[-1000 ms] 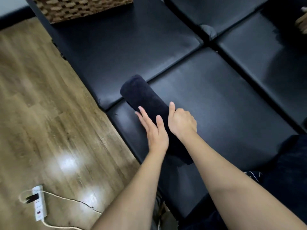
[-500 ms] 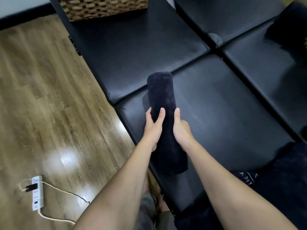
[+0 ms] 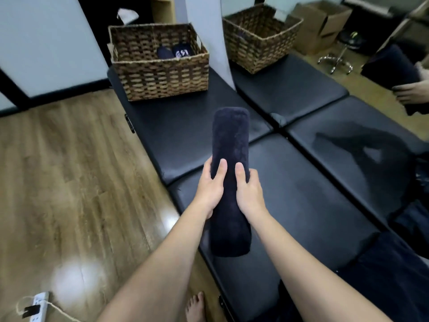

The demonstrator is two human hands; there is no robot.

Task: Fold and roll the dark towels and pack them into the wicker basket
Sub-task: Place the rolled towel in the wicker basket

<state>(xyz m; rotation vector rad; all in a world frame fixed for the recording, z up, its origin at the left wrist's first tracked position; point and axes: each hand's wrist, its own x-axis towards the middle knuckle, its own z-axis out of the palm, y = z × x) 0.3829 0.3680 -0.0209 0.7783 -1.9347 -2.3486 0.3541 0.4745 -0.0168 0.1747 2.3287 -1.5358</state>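
Towel, dark navy terry, rolled into a long cylinder [image 3: 231,168]: held off the black padded vinyl bench [image 3: 313,205] at frame centre, long axis running from 6 o'clock to 12 o'clock, far end pointing toward the basket.

Left hand [image 3: 210,185]: wraps the roll's left flank around mid-length, thumb laid over the top, fingers curled beneath; grasping the towel.

Right hand [image 3: 249,194]: mirrors it on the right flank, thumb on top just beside the left thumb, fingers tucked under; likewise grasping the towel.

Basket, rectangular, brown woven wicker [image 3: 160,73]: stands on the far end of the bench at 11 o'clock, well apart from the roll. Inside, against its far wall, two dark rolled towels [image 3: 173,52] side by side, one showing white lettering on its end.

Mirror [image 3: 325,66]: upright along the bench from 12 to 3 o'clock, reflecting the basket, the bench, a hand and the towel.

Cardboard box, brown, open [image 3: 322,24]: seen in the mirror at 1 o'clock, with a chrome stool base [image 3: 336,60] just beside it.

Floor, wood-effect planks [image 3: 69,170]: fills 7 to 10 o'clock. White power strip with cord [image 3: 38,306] at 7 o'clock. Bare foot [image 3: 196,306] at 6 o'clock, beside the bench edge.

Dark fabric [image 3: 394,275]: heaped on the bench at 4 o'clock.
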